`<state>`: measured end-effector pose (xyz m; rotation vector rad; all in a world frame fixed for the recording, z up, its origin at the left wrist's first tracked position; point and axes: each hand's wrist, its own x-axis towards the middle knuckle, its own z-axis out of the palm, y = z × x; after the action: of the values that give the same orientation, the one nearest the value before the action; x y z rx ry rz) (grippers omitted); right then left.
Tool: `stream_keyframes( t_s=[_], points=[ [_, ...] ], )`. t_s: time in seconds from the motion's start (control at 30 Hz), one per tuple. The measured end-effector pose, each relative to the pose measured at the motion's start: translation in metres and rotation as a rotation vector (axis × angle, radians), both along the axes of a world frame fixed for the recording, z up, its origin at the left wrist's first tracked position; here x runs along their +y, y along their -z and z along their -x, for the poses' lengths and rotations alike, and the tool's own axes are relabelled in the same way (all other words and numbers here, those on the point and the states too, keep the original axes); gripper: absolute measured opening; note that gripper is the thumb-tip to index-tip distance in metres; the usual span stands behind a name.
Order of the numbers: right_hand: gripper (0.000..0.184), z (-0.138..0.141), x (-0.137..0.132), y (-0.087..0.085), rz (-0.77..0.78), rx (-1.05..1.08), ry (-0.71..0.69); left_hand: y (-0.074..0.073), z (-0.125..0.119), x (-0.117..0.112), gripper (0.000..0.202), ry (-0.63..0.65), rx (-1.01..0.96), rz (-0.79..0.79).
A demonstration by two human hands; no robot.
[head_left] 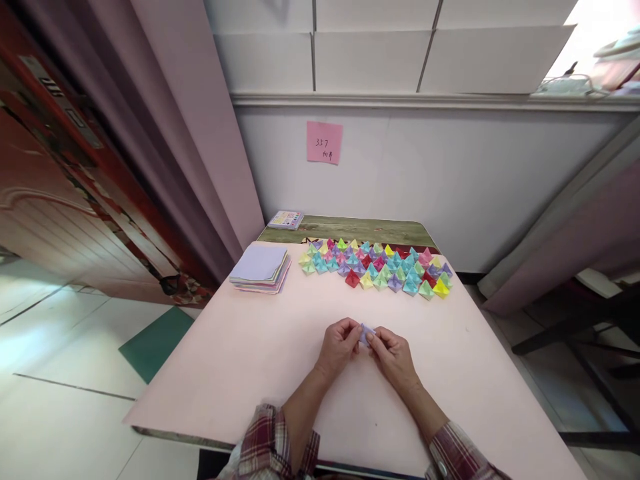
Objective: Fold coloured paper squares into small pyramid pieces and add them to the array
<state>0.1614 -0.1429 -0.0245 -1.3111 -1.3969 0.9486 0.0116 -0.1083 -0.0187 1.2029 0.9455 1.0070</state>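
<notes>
Between my two hands is a small folded piece of lavender paper (367,333), held just above the pink table top. My left hand (341,343) pinches its left edge between thumb and fingers. On the other side, my right hand (393,353) grips it with the thumb pressed on its face. Fingertips cover much of the paper, so its full folded shape is hidden. Beyond my hands, several rows of small folded paper pieces (381,274) in many colours stand close together. To the left lies a stack of square coloured paper (258,264), with a lavender sheet on top.
A small printed packet (286,220) lies at the table's far left corner. The pink table top (240,373) meets a white wall, where a pink note (325,142) is stuck. Purple curtains (195,133) hang at the left; a dark chair-like frame (575,333) stands right.
</notes>
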Motion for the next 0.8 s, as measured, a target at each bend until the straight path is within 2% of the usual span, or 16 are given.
stream_keyframes(
  t_s=[0.13, 0.23, 0.33, 0.5, 0.8],
  points=[
    [0.024, 0.002, 0.0, -0.002, -0.002, 0.152, -0.032, -0.002, -0.002, -0.002, 0.032, -0.018, 0.012, -0.011],
    [0.027, 0.001, 0.0, -0.001, -0.013, 0.269, -0.055, -0.002, -0.003, -0.001, 0.032, 0.011, 0.0, 0.007],
    [0.021, -0.001, 0.0, 0.002, -0.01, 0.241, -0.082, 0.0, -0.003, 0.0, 0.028, 0.008, -0.032, 0.02],
    [0.025, -0.002, 0.001, 0.005, 0.009, 0.236, -0.085, 0.001, -0.004, -0.001, 0.025, -0.026, -0.095, -0.024],
    [0.028, -0.001, 0.001, 0.01, 0.004, 0.353, -0.044, -0.006, 0.003, -0.007, 0.018, 0.066, -0.159, -0.103]
  ],
)
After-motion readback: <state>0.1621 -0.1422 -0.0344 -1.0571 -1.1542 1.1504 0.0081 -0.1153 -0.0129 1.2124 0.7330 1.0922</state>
